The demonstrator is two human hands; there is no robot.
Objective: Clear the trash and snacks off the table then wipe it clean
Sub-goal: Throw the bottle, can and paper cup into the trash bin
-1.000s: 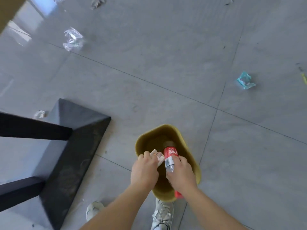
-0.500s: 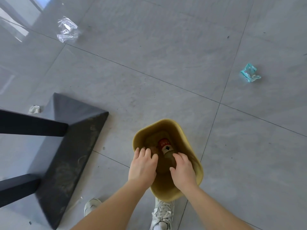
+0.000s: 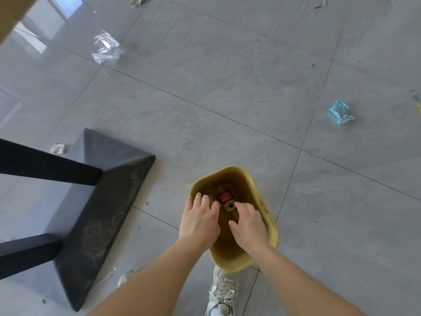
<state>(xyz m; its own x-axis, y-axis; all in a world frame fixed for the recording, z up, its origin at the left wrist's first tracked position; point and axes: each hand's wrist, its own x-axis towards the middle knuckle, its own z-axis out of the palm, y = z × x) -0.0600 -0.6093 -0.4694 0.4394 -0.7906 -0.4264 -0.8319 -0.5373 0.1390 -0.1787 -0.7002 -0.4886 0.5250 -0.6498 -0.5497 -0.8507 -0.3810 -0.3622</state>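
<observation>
A mustard-yellow waste bin (image 3: 259, 192) stands on the grey tiled floor just in front of my feet. Inside it lies a bottle with a red label (image 3: 225, 197) beside some small paper scraps. My left hand (image 3: 200, 220) hovers over the bin's left rim with relaxed fingers and holds nothing. My right hand (image 3: 248, 224) hangs over the bin's mouth, fingers loosely spread and empty. Neither hand touches the bottle.
A black table base (image 3: 109, 197) with two dark legs stands at the left. On the floor lie a crumpled clear plastic wrapper (image 3: 106, 47), a teal wrapper (image 3: 340, 111), a small paper ball (image 3: 57, 148) and a grey scrap (image 3: 139, 1). My white sneakers (image 3: 222, 293) are below the bin.
One second ago my right hand held the red-labelled bottle and my left a small wrapper over the bin. Both were let go and lie in the bin; my hands are empty.
</observation>
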